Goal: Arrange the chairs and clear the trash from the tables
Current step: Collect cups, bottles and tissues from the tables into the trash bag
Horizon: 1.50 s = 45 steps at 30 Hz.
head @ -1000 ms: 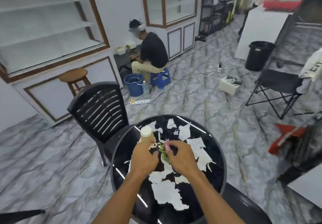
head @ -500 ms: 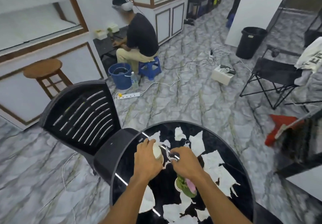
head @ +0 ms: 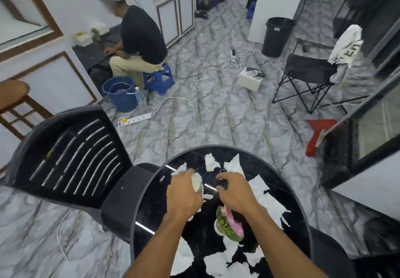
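Torn white paper scraps [head: 257,185], at least eight, flat and ragged-edged, lay scattered on one round, glossy black table [head: 194,156]. The left hand [head: 184,193] gripped one smooth white cup [head: 197,183], fingers wrapped round it. The right hand [head: 234,191] curled over the scraps; whether it pinched any could not be told. One black slatted plastic chair [head: 71,158] stood against the table's left edge.

round black table [head: 151,212], glossy, strewn with torn white paper scraps [head: 268,204] (thickest along the far, right and near edges). among them, standing upright, a small pot of green and pink plant [head: 229,225]. below, grey marbled floor [head: 216,115], bearing a black plastic chair [head: 71,158] tucked at the table's left rim, then farther off a white power strip [head: 136,120], a blue bucket [head: 121,93] and a black bin [head: 276,36].
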Available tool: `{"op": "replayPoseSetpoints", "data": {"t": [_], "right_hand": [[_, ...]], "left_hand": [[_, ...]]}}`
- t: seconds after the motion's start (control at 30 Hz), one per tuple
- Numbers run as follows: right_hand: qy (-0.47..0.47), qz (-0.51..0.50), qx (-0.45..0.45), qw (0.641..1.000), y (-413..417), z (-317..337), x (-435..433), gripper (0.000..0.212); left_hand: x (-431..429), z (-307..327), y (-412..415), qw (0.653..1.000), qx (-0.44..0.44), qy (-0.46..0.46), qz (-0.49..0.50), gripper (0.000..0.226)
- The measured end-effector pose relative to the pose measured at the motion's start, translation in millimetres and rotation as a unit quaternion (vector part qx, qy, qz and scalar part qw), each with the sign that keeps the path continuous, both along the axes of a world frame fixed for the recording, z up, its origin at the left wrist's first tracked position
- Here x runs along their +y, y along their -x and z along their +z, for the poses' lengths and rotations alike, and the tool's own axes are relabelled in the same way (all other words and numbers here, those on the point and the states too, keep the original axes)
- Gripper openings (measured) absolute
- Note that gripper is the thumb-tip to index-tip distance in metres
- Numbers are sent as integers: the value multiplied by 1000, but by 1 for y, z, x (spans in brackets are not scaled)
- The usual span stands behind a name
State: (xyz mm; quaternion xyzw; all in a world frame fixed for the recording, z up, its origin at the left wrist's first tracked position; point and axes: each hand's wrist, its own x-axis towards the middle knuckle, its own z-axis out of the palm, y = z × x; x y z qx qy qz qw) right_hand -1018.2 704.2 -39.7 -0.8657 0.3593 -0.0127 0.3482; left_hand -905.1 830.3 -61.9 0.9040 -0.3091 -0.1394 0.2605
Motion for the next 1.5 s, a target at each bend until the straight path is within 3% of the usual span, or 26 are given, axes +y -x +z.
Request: {"op": "replayPoseSetpoints", "data": {"t": [0.1, 0.27, 0.5, 0.67, 0.83, 1.1, 1.3, 1.5], "right_hand": [[16, -45, -1, 999, 28, 19, -13, 37], [29, -139, -39, 989, 125, 45, -26, 35], [87, -274, -63, 956, 355, 79, -22, 37], [128, -393, -41, 909, 535, 103, 10, 17], [158, -534, -16, 831, 692, 117, 47, 25], [134, -699, 26, 703, 879, 94, 128, 35], [111, -775, 56, 619, 977, 75, 182, 39], [71, -844, 65, 527, 1028, 54, 252, 30]], "left_hand": [[-23, 37, 16, 998, -36, 33, -40, 58], [-65, 86, 97, 988, -63, 68, -125, 62], [-99, 118, 308, 947, -63, 136, -283, 54], [-105, 132, 489, 900, -30, 175, -398, 56], [-105, 141, 653, 820, -20, 219, -528, 62], [-93, 122, 862, 687, 9, 202, -698, 62], [-77, 99, 996, 577, 25, 169, -799, 66], [-30, 78, 1087, 475, 40, 130, -869, 65]]}}
